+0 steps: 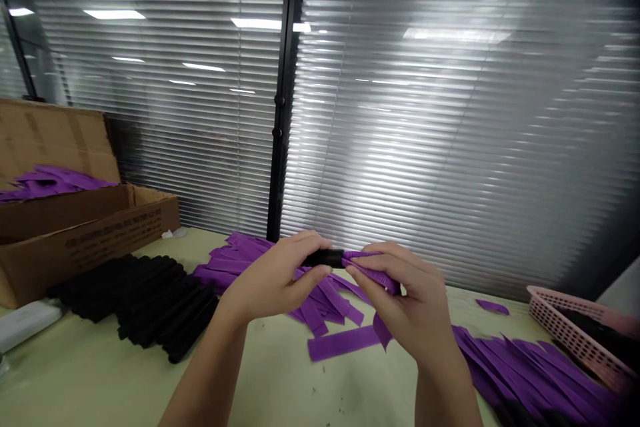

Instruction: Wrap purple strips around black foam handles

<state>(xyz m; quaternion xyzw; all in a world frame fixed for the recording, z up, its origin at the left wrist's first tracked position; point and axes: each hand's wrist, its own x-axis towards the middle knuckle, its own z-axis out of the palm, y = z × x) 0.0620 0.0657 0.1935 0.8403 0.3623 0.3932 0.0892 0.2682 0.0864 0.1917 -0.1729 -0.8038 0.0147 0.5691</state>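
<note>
My left hand (287, 273) is closed around a short black tube (327, 258), held level above the table. From the tube's right end comes a folded purple webbing strap (373, 270), pinched between the thumb and fingers of my right hand (413, 293). The strap's tail hangs below my right palm. Whatever part of the strap lies inside the tube is hidden. Behind and under my hands lies a loose pile of purple straps (320, 307), nearest to my left wrist. One flat strap (343, 343) rests on the table just below my hands.
Many black tubes (150, 300) lie stacked at the left. Behind them stands an open cardboard box (110, 230) with purple straps (55, 180) on its flap. At the right are more purple straps (530, 367) and a pink basket (570, 330). Blinds (450, 133) back the table.
</note>
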